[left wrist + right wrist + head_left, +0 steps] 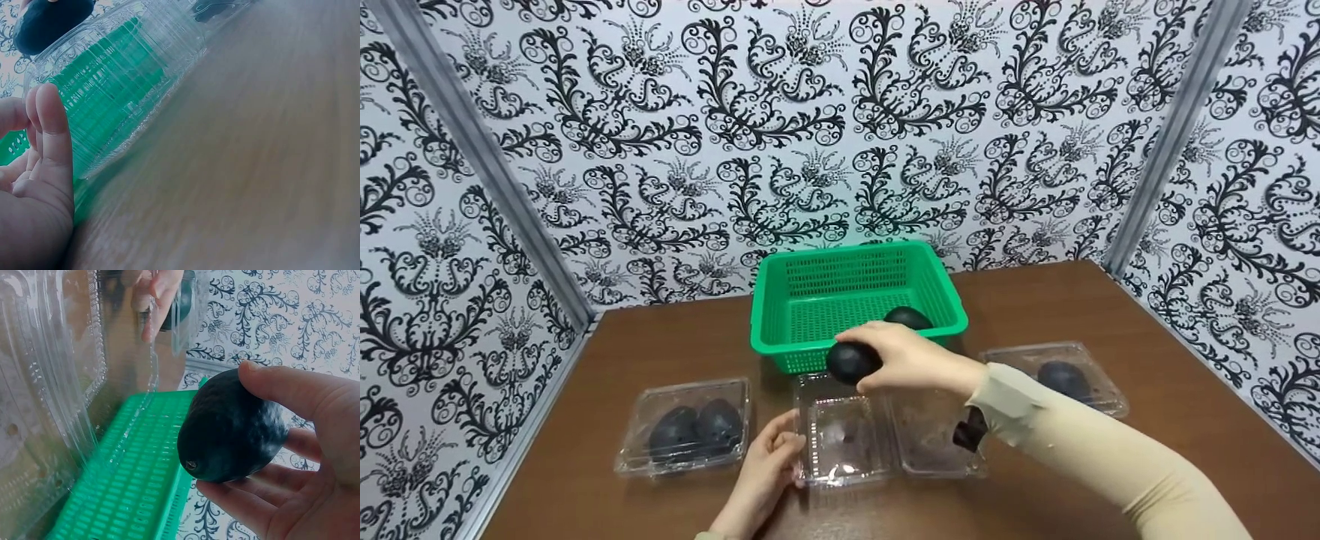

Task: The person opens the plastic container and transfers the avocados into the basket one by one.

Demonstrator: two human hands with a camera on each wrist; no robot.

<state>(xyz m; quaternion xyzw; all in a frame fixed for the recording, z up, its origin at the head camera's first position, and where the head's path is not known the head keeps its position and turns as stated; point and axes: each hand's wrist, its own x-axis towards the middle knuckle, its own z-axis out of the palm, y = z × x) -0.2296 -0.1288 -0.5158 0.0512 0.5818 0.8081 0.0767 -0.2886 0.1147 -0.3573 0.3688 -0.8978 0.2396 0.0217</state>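
Observation:
In the head view, my right hand [911,360] grips a dark avocado [853,364] above the far edge of an open clear plastic clamshell box [844,454]. The right wrist view shows the avocado's stem end [191,465], with the thumb on one side and fingers on the other. My left hand [769,465] pinches the left wall of that box between thumb and fingers. Both halves of the box lie spread on the table, with no fruit inside. One more avocado [907,316] rests in the near right corner of a green basket [795,347], partly hidden behind its rim.
A closed clear box [649,409] with two avocados [718,421] stands to the left on the brown table [660,337]. Another clear box [1099,367] at the right shows one avocado [1061,379], partly covered by my right sleeve. Patterned walls [810,112] enclose the table's back and sides.

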